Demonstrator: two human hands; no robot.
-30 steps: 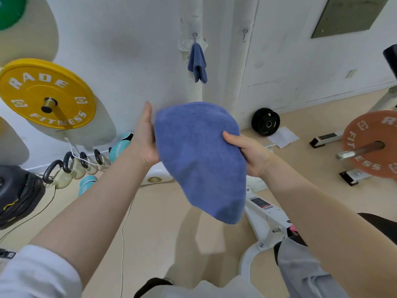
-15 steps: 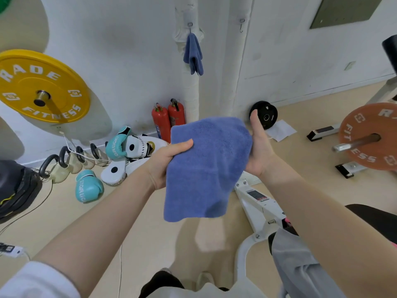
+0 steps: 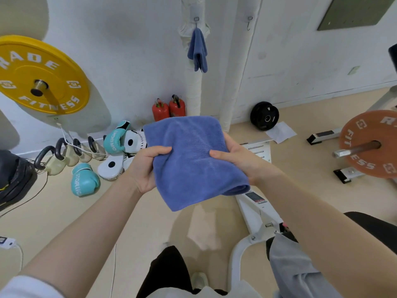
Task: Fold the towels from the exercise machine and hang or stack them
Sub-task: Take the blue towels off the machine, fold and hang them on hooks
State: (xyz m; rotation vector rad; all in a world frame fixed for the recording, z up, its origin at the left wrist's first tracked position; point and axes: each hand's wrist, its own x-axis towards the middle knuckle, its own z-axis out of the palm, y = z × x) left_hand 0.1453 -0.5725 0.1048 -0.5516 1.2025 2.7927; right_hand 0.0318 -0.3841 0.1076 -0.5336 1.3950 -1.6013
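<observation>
Head view, looking down over both forearms stretched forward, elbows low, wrists level and turned inward toward each other. Left hand [image 3: 148, 166] clamped on the left edge of the blue towel [image 3: 193, 162] — thumb laid across the top of the cloth pointing right, the other fingers tucked out of sight beneath it. Right hand [image 3: 238, 162] gripping the right side the same way, thumb pressed onto the upper face pointing left, fingers curled under the fold. Towel held up in the air between the two hands, doubled over, folded edge rolled at the lower right, loose corner drooping down toward the floor [image 3: 64, 222] at the lower middle.

Beyond the hands, a second blue towel [image 3: 198, 51] hanging from a hook on the white wrapped pipe [image 3: 194, 91] against the wall, well apart from the held one. Two red fire extinguishers [image 3: 168, 108] standing at the pipe's foot. Teal boxing gloves [image 3: 84, 179] and white pads on the floor to the left, kettlebells [image 3: 53, 160] lined up beside them. Yellow weight plate [image 3: 40, 76] on a bar at upper left — orange plate [image 3: 371, 145] on another bar at far right. Small black plate [image 3: 264, 115] leaning against the wall. White machine frame [image 3: 257, 214] under the right forearm, grey cloth [image 3: 290, 265] draped near its base.
</observation>
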